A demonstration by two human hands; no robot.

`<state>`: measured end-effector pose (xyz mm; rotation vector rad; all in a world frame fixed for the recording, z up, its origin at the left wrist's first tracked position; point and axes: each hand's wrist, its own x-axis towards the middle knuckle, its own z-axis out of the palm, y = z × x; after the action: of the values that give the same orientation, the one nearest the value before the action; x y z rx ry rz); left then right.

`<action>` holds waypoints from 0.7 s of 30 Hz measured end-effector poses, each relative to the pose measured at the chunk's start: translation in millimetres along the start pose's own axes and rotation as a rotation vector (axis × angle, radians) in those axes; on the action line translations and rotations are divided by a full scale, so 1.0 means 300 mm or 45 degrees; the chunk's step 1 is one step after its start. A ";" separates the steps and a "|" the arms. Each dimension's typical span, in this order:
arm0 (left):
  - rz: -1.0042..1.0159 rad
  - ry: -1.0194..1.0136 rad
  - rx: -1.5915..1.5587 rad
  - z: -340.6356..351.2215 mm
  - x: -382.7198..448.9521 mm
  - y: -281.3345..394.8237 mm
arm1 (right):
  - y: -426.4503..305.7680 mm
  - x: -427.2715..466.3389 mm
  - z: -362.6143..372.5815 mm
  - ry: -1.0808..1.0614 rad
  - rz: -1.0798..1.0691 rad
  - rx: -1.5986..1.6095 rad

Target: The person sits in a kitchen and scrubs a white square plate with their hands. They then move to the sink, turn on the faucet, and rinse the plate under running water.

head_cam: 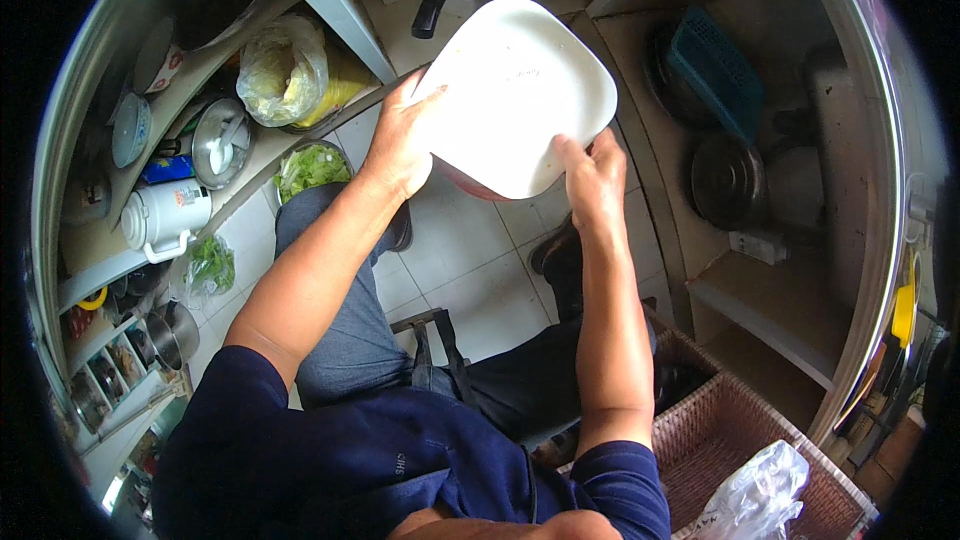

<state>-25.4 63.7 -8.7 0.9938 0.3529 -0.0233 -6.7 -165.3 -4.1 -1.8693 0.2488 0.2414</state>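
Observation:
I hold a white, rounded-square shallow dish [517, 97] out in front of me, above the tiled floor. Small dark print and a few specks show on its pale inner face. My left hand [401, 139] grips its left edge, thumb on top. At the lower right edge my right hand [596, 172] pinches the rim, with its thumb on the upper face and the fingers partly hidden beneath. A reddish edge [476, 186] shows just under the dish's near side; I cannot tell whether it is a second piece.
A bowl of chopped greens [311, 169] stands on the floor by my left knee. Left shelves hold a white electric air pot [169, 214] and a glass lid [221, 142]. On the right, a cabinet holds a teal plastic basket [712, 71] and dark pans [727, 180]. A woven basket [720, 420] sits lower right.

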 end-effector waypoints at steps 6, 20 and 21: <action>-0.232 -0.089 0.025 0.040 -0.004 0.035 | 0.075 0.055 -0.025 0.138 -0.001 -0.173; 0.090 -0.066 0.066 -0.010 0.026 -0.072 | 0.039 0.003 0.005 0.182 -0.056 -0.158; 0.102 -0.054 0.063 -0.009 0.029 -0.071 | 0.038 -0.009 0.005 0.164 -0.049 -0.118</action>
<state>-21.7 55.3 -29.9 1.0544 0.2747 0.0194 -12.6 -167.4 -14.2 -1.9821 0.2938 0.1080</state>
